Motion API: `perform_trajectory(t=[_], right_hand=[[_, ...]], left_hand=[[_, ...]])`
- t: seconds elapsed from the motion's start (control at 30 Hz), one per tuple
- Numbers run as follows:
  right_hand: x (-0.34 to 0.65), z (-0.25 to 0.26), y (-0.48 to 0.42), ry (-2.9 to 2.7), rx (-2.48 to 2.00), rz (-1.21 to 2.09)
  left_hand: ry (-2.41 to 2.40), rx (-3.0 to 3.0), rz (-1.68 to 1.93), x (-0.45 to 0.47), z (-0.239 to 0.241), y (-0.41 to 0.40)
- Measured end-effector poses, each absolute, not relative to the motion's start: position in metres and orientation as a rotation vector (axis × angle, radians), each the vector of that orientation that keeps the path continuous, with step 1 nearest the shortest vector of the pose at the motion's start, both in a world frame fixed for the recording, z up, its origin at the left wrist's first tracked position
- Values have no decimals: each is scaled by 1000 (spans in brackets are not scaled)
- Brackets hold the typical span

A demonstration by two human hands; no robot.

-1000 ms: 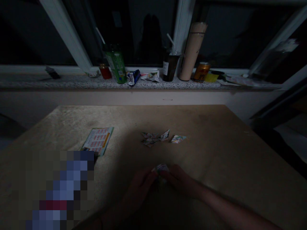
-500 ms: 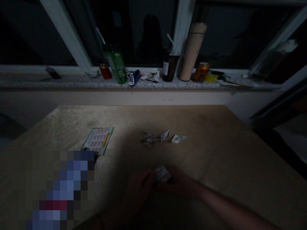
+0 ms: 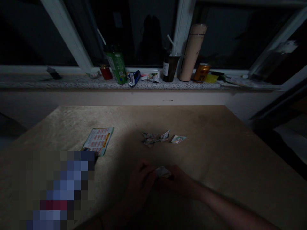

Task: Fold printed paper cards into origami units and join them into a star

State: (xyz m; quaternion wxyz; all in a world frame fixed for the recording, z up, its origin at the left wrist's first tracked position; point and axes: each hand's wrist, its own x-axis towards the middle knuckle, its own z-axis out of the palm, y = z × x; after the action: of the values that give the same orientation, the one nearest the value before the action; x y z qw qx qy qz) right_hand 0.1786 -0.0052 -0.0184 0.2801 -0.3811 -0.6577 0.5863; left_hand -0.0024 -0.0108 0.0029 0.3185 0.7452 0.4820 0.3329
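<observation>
Between my hands, low over the table, is a small folded piece of printed paper [image 3: 163, 172]. My right hand [image 3: 179, 182] is closed on its right side, thumb towards me. My left hand [image 3: 142, 179] is at its left edge, fingers bent and pinching that side, though deep shadow blurs the fingertips. Farther back on the table lie several folded paper pieces [image 3: 151, 138] with pointed ends, grouped together. Just right of them lies one more folded paper piece [image 3: 178, 139].
A printed card [image 3: 99, 139] lies at the left of the table [image 3: 216, 153], beside a pixelated patch. Along the stone windowsill [image 3: 82, 83] stand a green container [image 3: 117, 67], a dark cup with a straw [image 3: 170, 67], a tall pinkish cylinder [image 3: 193, 52] and an orange can [image 3: 201, 72].
The paper in my hands has turned and now shows a paler, flatter face. My left fingers have lifted and shifted slightly. The pieces on the table lie unmoved.
</observation>
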Motion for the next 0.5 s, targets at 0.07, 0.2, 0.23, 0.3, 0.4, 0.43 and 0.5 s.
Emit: perform_trajectory(t=[0.07, 0.2, 0.23, 0.3, 0.4, 0.43, 0.5], right_hand=[[180, -18, -6, -1847, -1011, 1555], [182, -22, -7, -1908, -1006, 1581], [182, -23, -7, -1897, -1013, 1596], [182, -22, -7, -1875, -1036, 1618], [182, -20, -7, -1886, -1060, 1607], [182, -19, -7, -1915, -1046, 1594], [182, -19, -6, -1982, -989, 1569]], left_hand=[[1258, 1927, 851, -1, 5, -10], [1237, 1981, 733, 0, 2, -11], [1242, 2010, 726, 0, -1, -11], [1267, 2069, 750, -1, -7, -13], [1307, 2112, 804, -3, -14, -13], [1314, 2104, 804, -4, -15, -13], [1326, 2076, 801, -5, -15, -12]])
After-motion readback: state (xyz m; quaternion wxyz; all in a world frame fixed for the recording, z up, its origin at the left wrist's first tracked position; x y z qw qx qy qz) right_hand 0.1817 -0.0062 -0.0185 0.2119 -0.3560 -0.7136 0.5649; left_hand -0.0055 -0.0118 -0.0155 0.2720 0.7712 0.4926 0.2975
